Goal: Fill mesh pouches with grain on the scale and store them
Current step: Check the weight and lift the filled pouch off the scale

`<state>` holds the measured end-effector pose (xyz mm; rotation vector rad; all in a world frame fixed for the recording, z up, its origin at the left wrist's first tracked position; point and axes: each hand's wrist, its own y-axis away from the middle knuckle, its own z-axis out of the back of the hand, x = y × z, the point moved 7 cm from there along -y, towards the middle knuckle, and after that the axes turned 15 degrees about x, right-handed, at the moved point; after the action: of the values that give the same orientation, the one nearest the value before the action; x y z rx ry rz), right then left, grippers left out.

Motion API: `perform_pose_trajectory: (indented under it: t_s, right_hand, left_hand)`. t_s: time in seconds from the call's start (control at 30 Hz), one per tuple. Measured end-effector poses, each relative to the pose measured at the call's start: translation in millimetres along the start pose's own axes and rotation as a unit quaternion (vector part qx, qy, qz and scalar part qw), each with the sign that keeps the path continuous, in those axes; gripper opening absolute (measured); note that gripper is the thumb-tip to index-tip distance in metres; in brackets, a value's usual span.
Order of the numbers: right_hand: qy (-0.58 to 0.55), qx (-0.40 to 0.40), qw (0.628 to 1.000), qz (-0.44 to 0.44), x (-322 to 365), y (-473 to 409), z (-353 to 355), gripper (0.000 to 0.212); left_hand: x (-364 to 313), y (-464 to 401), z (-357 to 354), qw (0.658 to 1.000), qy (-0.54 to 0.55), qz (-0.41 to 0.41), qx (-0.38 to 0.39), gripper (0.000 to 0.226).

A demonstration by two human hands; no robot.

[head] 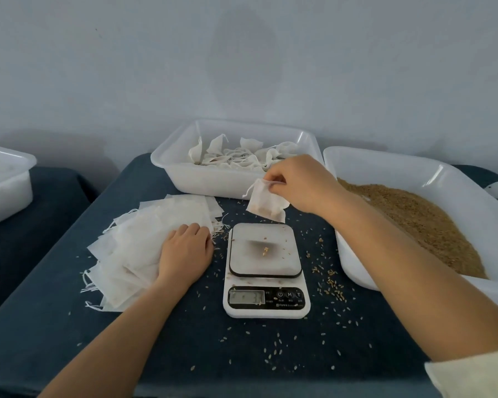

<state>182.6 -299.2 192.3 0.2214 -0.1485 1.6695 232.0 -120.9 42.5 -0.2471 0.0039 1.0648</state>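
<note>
My right hand (pixel 299 182) pinches the drawstring top of a small white mesh pouch (pixel 265 203) with grain in its bottom; the pouch hangs above the far edge of the white digital scale (pixel 266 271). A few loose grains lie on the scale's plate. My left hand (pixel 184 252) rests with curled fingers on a spread pile of empty white pouches (pixel 144 239) left of the scale. A white tub of grain (pixel 431 222) stands at the right. A white tub with filled pouches (pixel 233 159) stands behind the scale.
Everything sits on a dark blue cloth-covered table (pixel 184 340) strewn with spilled grains around the scale. Another white tub (pixel 3 179) stands at the far left on a separate surface. A pale wall rises behind the tubs.
</note>
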Motion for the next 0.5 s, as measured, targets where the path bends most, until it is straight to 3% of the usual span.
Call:
perform_pose_trajectory:
  t_s: [0.5]
  right_hand:
    - [-0.012, -0.032, 0.999, 0.033, 11, 9, 24, 0.015]
  left_hand:
    - [0, 2, 1, 1.0, 0.008, 0.006, 0.005, 0.015]
